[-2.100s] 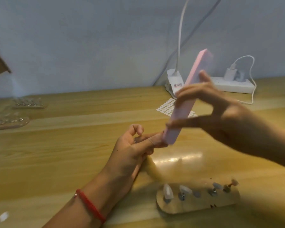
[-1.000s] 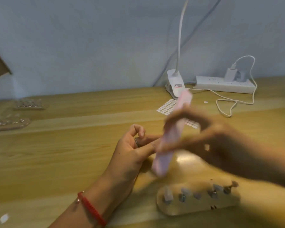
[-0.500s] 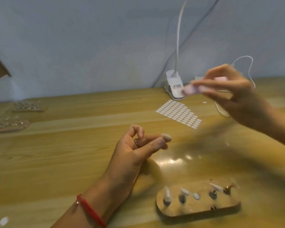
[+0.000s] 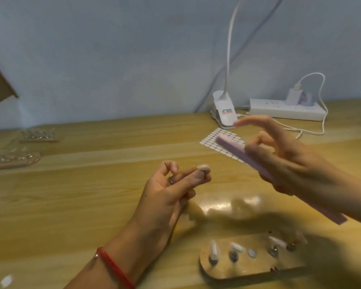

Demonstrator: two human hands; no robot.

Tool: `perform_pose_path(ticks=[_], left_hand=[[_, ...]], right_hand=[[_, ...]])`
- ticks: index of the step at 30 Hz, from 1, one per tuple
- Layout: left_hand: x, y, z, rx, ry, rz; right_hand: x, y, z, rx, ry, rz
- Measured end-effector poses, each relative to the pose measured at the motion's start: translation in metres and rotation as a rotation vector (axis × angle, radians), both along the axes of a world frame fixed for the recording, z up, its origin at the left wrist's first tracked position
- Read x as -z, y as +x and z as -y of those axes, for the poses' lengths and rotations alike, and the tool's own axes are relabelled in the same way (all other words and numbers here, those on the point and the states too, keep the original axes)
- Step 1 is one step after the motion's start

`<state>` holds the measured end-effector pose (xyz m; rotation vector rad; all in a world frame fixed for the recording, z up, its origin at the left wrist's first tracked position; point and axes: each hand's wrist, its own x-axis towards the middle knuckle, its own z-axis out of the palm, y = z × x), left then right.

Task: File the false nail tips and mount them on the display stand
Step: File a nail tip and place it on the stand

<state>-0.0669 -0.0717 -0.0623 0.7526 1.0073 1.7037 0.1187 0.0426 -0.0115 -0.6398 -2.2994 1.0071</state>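
Observation:
My left hand [image 4: 171, 190] pinches a small pale false nail tip [image 4: 204, 167] between thumb and forefinger, above the middle of the wooden table [image 4: 71, 201]. To its right my right hand [image 4: 290, 163] grips a long pink nail file [image 4: 236, 149] that slants from upper left to lower right, apart from the tip. Below both hands lies the oval wooden display stand [image 4: 250, 265] with several metal pegs; three pegs carry nail tips and one tip or sticker lies flat on it.
A sheet of white adhesive dots [image 4: 215, 140] lies behind the file. A clip lamp [image 4: 224, 109] and a white power strip [image 4: 286, 109] with a cable stand at the back wall. Clear trays of nail tips [image 4: 13, 159] rest at the far left.
The filing strokes against the tip have stopped. My right hand lifted the file away to the right, then turned it to a slanting position. My left hand kept the tip in place.

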Motion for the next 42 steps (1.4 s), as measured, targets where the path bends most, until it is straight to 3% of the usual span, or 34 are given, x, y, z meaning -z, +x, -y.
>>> perform_pose_path(ticks=[2,6,10,13,17,21,25,29,32,37,42], left_hand=[[0.000,0.000,0.000,-0.007,-0.016,0.000],[-0.001,0.002,0.000,-0.006,-0.028,0.009],[-0.003,0.003,0.000,-0.017,-0.025,-0.001],[-0.001,0.002,0.000,-0.017,0.000,-0.011],[0.002,0.007,0.001,0.029,0.040,-0.161],[0.003,0.004,-0.002,-0.074,0.073,-0.124],[0.001,0.009,-0.001,-0.065,0.073,-0.203],[0.000,0.003,-0.002,-0.178,0.088,-0.134],[0.002,0.012,-0.002,-0.131,0.102,-0.221],[-0.001,0.007,-0.002,-0.218,0.124,-0.172],[-0.004,0.020,0.005,-0.136,0.143,-0.291]], right_hand=[[-0.003,-0.001,0.010,-0.045,0.062,-0.007],[-0.010,-0.003,0.014,-0.048,-0.104,0.016],[-0.009,-0.004,0.019,-0.148,-0.132,-0.012],[0.001,-0.007,0.029,-0.145,0.035,-0.043],[0.013,-0.022,0.036,-0.105,0.331,0.024],[0.012,-0.024,0.033,-0.095,0.398,0.056],[0.005,-0.029,0.033,-0.131,0.452,0.122],[-0.004,-0.027,0.030,-0.154,0.489,0.177],[-0.006,-0.027,0.030,-0.173,0.496,0.195],[-0.004,-0.025,0.027,-0.138,0.497,0.182],[-0.005,-0.029,0.016,-0.077,0.377,0.132]])
